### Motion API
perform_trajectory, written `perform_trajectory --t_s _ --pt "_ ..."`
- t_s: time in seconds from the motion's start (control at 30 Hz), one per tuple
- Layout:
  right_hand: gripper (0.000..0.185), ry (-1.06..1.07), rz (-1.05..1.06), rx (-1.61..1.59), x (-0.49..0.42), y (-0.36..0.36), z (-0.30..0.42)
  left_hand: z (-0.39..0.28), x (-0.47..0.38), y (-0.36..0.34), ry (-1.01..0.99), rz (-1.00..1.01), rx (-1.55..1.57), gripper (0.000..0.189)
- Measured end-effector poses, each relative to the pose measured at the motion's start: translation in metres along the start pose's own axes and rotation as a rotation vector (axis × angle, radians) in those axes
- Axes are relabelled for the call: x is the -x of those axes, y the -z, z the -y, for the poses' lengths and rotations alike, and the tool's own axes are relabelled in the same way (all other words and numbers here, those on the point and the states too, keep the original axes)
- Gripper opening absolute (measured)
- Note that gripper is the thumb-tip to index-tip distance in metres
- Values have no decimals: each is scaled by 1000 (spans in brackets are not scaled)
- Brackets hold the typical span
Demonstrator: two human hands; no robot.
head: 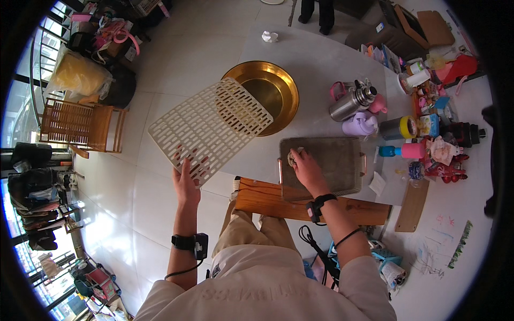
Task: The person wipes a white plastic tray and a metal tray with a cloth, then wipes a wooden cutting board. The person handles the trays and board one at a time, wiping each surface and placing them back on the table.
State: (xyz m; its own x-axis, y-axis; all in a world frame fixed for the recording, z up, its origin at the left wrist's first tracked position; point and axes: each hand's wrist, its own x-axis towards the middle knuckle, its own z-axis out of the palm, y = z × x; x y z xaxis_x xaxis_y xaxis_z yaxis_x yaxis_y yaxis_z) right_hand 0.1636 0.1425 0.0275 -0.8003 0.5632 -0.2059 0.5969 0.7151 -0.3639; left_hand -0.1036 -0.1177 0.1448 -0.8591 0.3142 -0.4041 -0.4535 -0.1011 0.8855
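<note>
My left hand [187,182] grips the near left corner of a cream slotted plastic rack [192,124], thumb on top and fingers showing through the slots beneath. The rack is held up at a slant, its far end over a shiny gold-coloured metal basin [287,96]. My right hand [307,170] holds a crumpled, greyish-brown cloth [294,157] against the left part of a brown, rectangular translucent tray [337,164] with pinkish handles. That tray sits on the grey table [313,68], reaching past its near edge.
A steel vacuum flask [348,105] and a lilac bottle [358,125] stand right of the basin. Bottles and small items crowd the far right by the wall. A wooden bench [261,198] lies in front of me. Across the table, a person's legs [317,12] are visible.
</note>
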Motion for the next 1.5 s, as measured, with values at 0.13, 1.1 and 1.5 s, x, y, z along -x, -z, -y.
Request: perform_trajectory --t_s 0.13,1.1,1.5 --pt "55 68 66 -98 -1 -18 16 -1 -2 1 18 10 -9 40" --pt "38 -85 -38 -178 -4 -7 18 76 -112 -55 213 295 110 35" --pt "38 -143 -10 -119 -9 -10 30 91 -137 -59 64 231 -157 35"
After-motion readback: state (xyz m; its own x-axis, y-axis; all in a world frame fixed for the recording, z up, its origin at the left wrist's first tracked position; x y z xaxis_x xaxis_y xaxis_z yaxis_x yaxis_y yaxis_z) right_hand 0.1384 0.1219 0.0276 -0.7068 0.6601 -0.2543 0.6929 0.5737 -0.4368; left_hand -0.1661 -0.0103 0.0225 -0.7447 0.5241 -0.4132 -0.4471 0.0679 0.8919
